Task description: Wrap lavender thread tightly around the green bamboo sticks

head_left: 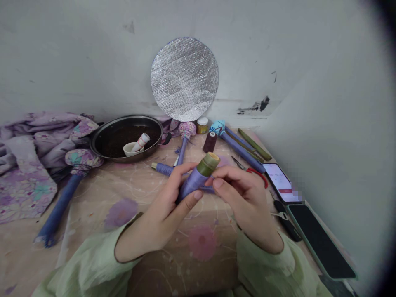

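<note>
My left hand [168, 210] is wrapped round a green bamboo tube [208, 164], which is tilted with its open end up and to the right. Purple thread [193, 184] covers the tube below its bare green end. At the right side of the tube, my right hand [244, 198] has thumb and index finger pinched together near the thread's upper edge; what is between them is too small to name. Behind my left hand lies a spool of blue-purple thread [163, 168]. A dark thread cone [210, 142] stands beyond the tube.
A black pan [102, 153] holding a white cup [131, 150] stands back left, beside floral cloth [24, 177] and a cloth-headed stick [63, 206]. Red-handled scissors [258, 174], a lit phone [282, 185] and a dark phone [321, 241] lie right. A silver disc [185, 78] leans at the wall.
</note>
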`<act>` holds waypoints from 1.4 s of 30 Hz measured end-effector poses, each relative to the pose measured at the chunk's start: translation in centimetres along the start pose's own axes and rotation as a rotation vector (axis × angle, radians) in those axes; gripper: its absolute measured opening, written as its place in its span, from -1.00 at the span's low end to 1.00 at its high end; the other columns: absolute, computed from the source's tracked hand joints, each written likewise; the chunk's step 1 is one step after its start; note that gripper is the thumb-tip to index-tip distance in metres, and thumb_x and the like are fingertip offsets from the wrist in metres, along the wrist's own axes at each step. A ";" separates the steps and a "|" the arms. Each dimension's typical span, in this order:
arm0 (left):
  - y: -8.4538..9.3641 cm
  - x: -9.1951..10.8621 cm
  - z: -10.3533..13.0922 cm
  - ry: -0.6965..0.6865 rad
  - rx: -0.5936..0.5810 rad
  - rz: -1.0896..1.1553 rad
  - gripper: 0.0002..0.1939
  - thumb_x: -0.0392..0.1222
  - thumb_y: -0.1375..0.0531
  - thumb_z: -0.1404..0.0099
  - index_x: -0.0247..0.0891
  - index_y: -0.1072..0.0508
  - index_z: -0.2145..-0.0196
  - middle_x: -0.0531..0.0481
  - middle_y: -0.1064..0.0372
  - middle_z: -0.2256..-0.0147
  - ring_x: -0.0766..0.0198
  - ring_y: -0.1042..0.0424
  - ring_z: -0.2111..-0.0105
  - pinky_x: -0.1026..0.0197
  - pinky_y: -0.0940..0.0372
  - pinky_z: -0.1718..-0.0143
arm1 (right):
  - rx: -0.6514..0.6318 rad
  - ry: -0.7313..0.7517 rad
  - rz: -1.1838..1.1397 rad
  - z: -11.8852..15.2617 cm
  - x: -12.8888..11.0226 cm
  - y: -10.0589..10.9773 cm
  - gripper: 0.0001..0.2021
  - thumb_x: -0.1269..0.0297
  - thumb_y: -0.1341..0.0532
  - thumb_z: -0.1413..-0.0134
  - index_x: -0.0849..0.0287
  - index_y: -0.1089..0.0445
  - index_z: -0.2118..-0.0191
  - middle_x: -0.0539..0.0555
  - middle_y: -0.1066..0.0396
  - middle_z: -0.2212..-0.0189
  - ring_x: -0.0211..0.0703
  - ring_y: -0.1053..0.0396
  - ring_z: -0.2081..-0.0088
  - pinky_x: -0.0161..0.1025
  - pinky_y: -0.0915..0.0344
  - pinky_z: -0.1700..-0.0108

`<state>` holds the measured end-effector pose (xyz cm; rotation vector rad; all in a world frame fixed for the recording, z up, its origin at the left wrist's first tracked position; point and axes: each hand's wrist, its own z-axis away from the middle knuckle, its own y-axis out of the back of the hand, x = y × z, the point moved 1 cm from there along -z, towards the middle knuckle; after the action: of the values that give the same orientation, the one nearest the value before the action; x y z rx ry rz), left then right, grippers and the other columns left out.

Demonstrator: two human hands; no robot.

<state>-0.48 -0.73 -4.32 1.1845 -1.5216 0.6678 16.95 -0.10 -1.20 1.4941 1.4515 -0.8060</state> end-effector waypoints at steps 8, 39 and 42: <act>-0.2 -0.2 -0.5 -0.372 0.165 -0.727 -0.49 -0.31 -0.09 -0.46 -0.13 -0.13 -0.31 -0.17 -0.47 0.05 0.06 -0.54 0.10 0.04 -0.49 0.17 | 0.063 -0.111 0.065 -0.2 1.0 -0.6 -0.72 0.23 -0.33 -0.08 0.15 -0.31 0.56 -0.12 -0.15 0.64 -0.32 -0.09 0.55 -0.34 -0.08 0.54; 1.8 2.8 -0.2 0.221 -0.012 0.578 -0.57 -0.24 -0.24 -0.40 0.03 -0.46 -0.18 0.03 -0.39 0.24 0.57 -0.29 0.57 0.48 -0.17 0.59 | 0.009 0.030 0.094 -1.3 0.7 0.9 -0.84 0.36 -0.24 -0.17 0.15 -0.48 0.44 -0.04 -0.47 0.54 -0.27 -0.35 0.51 -0.33 -0.27 0.49; 2.1 3.4 -0.1 0.224 0.008 0.573 -0.61 -0.19 -0.26 -0.38 -0.02 -0.48 -0.14 0.02 -0.41 0.23 0.59 -0.23 0.60 0.49 -0.11 0.62 | 0.017 0.038 0.106 -1.7 0.9 1.3 -0.82 0.36 -0.24 -0.16 0.15 -0.46 0.47 -0.06 -0.44 0.57 -0.30 -0.30 0.54 -0.32 -0.22 0.50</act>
<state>-2.28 -1.04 -0.76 0.6412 -1.6684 1.1435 18.14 1.85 -1.10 1.5932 1.3833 -0.7309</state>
